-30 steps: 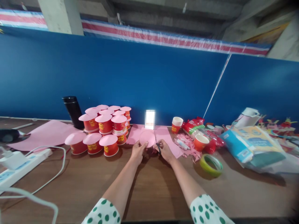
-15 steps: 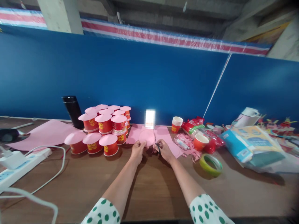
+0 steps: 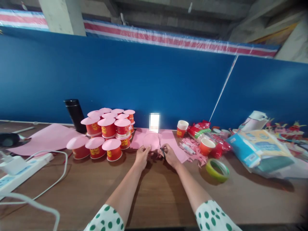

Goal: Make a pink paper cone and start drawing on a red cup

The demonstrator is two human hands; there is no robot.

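Note:
Near the middle of the table, my left hand (image 3: 142, 155) pinches the lower edge of a round pink paper disc (image 3: 151, 141). My right hand (image 3: 168, 155) is closed around the handles of a pair of scissors (image 3: 164, 152). The narrow blades point up and away along the disc's right edge. Under the disc lie pink paper sheets (image 3: 169, 140). To the left stand several red paper cups (image 3: 113, 154) with yellow print, stacked and topped with shallow pink paper cones.
Right of my hands are pink paper scraps (image 3: 196, 150), a stack of cups (image 3: 182, 128), a single cup (image 3: 207, 146) and a roll of green tape (image 3: 217, 170). A black flask (image 3: 75, 115) and a power strip (image 3: 26, 170) with white cables stand left. A blue partition (image 3: 144, 77) rises behind.
The pink disc has tilted slightly between my fingers. Both hands stay in nearly the same place, and the scissors remain at the disc's right edge.

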